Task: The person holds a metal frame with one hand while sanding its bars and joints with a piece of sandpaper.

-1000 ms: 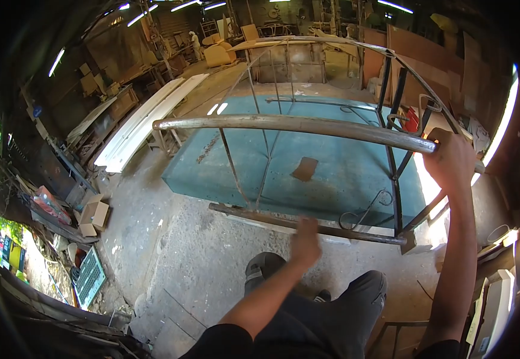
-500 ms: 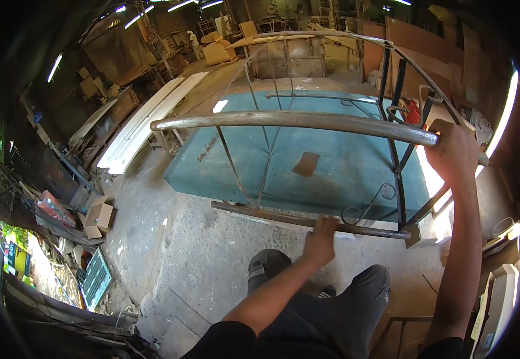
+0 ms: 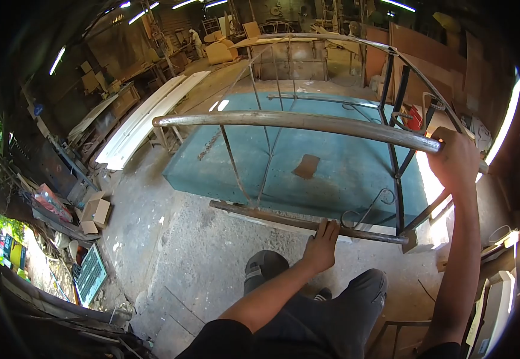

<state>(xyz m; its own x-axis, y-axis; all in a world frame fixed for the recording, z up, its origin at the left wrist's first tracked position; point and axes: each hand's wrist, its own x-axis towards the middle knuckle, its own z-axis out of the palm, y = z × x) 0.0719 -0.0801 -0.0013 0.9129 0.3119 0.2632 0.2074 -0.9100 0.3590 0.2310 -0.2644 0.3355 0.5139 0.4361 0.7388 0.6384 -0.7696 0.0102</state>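
OK so the metal frame (image 3: 399, 206) sits right in front of my viewpoint, between me and a blue slab (image 3: 356, 161). From this end I can't tell whether it bears on the floor (image 3: 194, 245), the slab or both, and that's what bugs me. If the footing's poor, I'd guess it could rock or tip.

My right hand (image 3: 454, 157) is clenched on the frame by the end of the top bar (image 3: 296, 123). Can't see whether the fingers wrap that bar or the tube behind it. If it's a corner grip, a slip could let that end swing.

The left hand (image 3: 324, 244) looks unclenched, fingertips laid on the lower bar (image 3: 260, 213), no wrap that I can see. So it probably won't stop a roll, and if the bar shifts, those fingers could get pinched.

My knees (image 3: 369, 288) are near the lower bar too, so a tip this way might catch a shin. The white boards (image 3: 152, 116) off left look well apart, so less worry there.
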